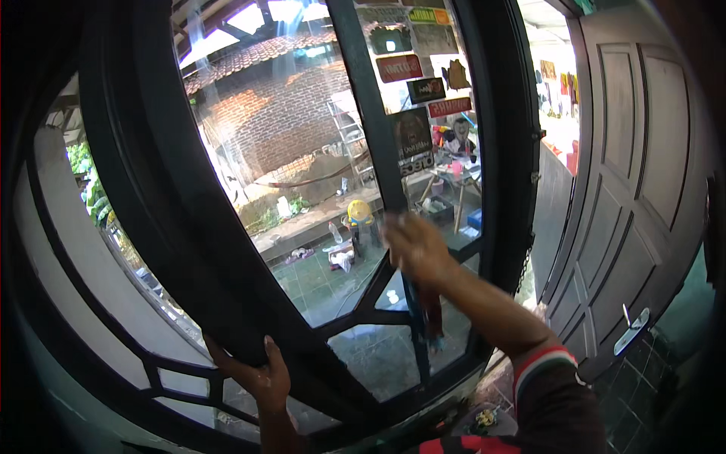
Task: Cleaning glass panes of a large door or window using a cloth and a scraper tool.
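Note:
A dark window frame (227, 272) with glass panes stands before me. My left hand (255, 369) rests against the frame's thick lower left post, thumb and fingers spread around its edge. My right hand (411, 247), blurred, is raised in front of the middle bar, fingers bent, at the lower part of the panes. A dark red and blue cloth (432, 312) hangs below the right hand, seemingly from its grip. Several stickers, among them a black one (412, 133) and a red one (399, 68), are on the upper right pane.
A panelled door (618, 198) with a metal handle (631, 332) stands at the right. A chain (524, 267) hangs at the frame's edge. Through the glass show a brick wall (283, 108), a ladder (351, 136), a yellow fan (359, 213) and a cluttered table (454, 173).

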{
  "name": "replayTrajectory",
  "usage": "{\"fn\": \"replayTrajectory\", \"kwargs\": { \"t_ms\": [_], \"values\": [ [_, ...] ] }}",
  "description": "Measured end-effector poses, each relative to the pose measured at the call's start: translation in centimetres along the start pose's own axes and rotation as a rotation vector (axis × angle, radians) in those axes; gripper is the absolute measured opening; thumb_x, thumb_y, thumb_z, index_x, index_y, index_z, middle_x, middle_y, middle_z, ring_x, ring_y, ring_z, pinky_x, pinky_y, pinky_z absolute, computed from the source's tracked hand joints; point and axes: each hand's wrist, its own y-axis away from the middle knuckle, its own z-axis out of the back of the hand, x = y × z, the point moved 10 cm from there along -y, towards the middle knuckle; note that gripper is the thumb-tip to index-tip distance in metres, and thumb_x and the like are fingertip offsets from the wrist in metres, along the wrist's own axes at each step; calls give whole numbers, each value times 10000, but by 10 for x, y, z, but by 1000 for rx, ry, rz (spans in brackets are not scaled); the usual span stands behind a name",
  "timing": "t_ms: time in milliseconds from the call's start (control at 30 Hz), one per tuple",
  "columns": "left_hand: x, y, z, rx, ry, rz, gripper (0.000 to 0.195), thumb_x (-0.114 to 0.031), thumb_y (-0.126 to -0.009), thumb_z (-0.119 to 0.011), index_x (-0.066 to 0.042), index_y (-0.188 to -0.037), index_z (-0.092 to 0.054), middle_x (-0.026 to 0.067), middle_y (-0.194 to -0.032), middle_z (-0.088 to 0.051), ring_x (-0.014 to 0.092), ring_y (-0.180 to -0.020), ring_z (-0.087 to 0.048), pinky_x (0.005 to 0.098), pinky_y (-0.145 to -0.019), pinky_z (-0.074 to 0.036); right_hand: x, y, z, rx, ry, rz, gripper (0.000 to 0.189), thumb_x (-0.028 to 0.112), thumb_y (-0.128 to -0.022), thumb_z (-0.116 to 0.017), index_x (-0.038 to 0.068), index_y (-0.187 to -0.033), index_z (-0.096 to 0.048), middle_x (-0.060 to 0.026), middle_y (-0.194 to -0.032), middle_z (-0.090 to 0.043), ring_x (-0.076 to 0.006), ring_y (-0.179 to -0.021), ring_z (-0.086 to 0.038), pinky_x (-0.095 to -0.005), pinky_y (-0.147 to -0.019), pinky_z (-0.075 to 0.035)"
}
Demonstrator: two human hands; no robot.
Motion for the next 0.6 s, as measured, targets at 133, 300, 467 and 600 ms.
{"fn": "replayTrajectory", "kwargs": {
  "t_ms": [133,300,467,600],
  "values": [
    [-5,0,-2,-4,-16,-28,926,-17,-864,-697,-20,-1600,-133,262,-1597,-250,419,-1475,-305,505,-1203,-284,-36,-104,19,-190,90,45,383,-5,-679,-706,-10,-1059,-661,-176,-1076,-668,-332,-902,-619,-442,-741,-555],
    [-9,0,6,-43,-75,-54,924,-18,-867,-697,-21,-1599,-133,258,-1595,-254,418,-1472,-307,505,-1204,-288,-10,-38,-8,-154,112,-27,364,-6,-673,-709,-19,-1034,-664,-189,-1078,-671,-341,-939,-641,-425,-779,-571],
    [-8,0,1,-24,-25,-72,933,-20,-864,-700,-23,-1602,-129,263,-1595,-249,422,-1473,-307,515,-1205,-288,-2,-13,-6,-111,10,-48,346,-33,-671,-685,-22,-1017,-672,-199,-1083,-672,-351,-927,-647,-443,-797,-572],
    [-8,-1,0,-17,-53,-30,940,-17,-859,-703,-18,-1602,-126,269,-1593,-248,425,-1473,-306,518,-1208,-284,-28,-80,4,-160,76,-59,328,-44,-671,-684,-20,-998,-678,-191,-1081,-674,-349,-909,-651,-448,-810,-571]
  ]
}}
